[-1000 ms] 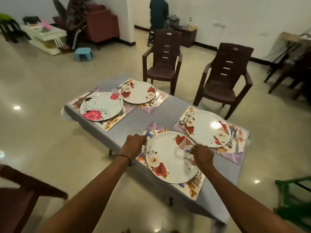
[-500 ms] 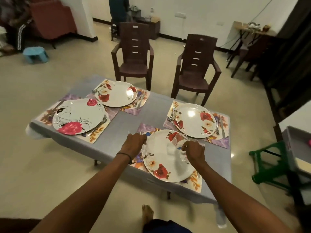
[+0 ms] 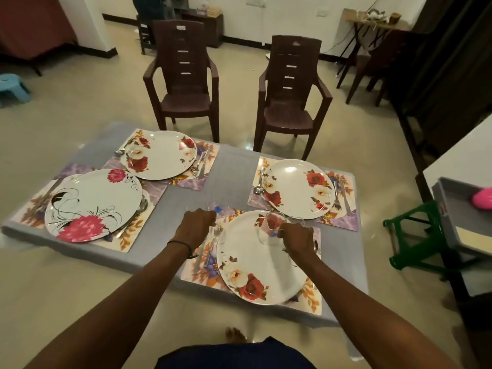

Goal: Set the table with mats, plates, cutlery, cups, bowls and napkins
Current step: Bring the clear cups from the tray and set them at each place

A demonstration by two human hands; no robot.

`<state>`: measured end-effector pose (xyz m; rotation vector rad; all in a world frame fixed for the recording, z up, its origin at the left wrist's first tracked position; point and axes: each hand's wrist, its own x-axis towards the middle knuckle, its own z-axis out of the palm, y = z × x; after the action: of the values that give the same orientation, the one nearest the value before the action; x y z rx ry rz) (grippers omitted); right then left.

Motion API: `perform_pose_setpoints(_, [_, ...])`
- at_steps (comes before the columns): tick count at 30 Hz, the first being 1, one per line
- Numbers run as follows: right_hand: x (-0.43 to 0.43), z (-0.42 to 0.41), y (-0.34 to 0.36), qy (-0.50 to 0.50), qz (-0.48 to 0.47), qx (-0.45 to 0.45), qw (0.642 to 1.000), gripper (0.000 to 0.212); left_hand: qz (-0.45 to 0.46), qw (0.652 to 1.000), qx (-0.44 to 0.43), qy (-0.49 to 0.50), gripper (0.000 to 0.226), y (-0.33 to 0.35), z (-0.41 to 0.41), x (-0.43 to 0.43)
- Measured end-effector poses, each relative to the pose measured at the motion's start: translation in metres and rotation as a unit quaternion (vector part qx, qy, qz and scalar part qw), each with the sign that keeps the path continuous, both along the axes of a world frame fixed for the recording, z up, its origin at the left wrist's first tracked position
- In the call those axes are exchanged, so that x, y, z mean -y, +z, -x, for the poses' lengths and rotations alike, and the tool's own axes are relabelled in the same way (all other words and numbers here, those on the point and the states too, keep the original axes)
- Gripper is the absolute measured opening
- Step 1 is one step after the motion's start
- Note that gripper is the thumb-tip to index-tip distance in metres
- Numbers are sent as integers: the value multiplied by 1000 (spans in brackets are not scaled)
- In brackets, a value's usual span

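Note:
A low table (image 3: 229, 179) with a grey cloth carries four floral mats, each with a flowered white plate and cutlery. My left hand (image 3: 195, 227) grips a clear glass (image 3: 202, 209) at the far left corner of the near mat (image 3: 197, 272), above a fork and knife (image 3: 210, 249). My right hand (image 3: 296, 239) holds a second clear glass (image 3: 269, 227) over the far edge of the near plate (image 3: 266, 267). Other plates lie at the left (image 3: 93, 201), far left (image 3: 162, 155) and far right (image 3: 295, 190).
Two brown plastic chairs (image 3: 186, 83) (image 3: 290, 86) stand behind the table. At the right are a green stool (image 3: 415, 235) and a grey tray (image 3: 447, 209) holding a pink object. A blue stool (image 3: 12, 86) stands far left. A person stands at the back wall.
My view has swung right and drawn nearer to the table. Both hands stay at the near setting, each still holding its glass; the right one sits a little further over the plate.

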<state>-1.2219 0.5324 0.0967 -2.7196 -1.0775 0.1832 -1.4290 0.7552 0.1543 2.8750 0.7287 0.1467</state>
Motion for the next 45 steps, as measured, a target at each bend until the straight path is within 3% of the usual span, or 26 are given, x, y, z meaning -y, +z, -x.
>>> perform_pose_setpoints(10, [-4,23,-2,-51,-17,14,998,15,-1,999,-8,-52,11,-3,-13,-16])
perform_pose_setpoints(20, [-15,35,9,-79,50,-19,995,16,4,998,-14,-54,12,-6,-6,-42])
perform_pose_setpoints(26, [-16,45,17,-118,28,29,992,24,11,998,-26,-50,12,-10,-4,-50])
perform_pose_setpoints(37, [-10,49,29,-142,16,32,989,5,9,997,-36,-69,14,-15,-9,-53])
perform_pose_setpoints(45, [-11,51,32,-140,35,10,989,9,20,997,-25,-77,17,-14,-7,-52])
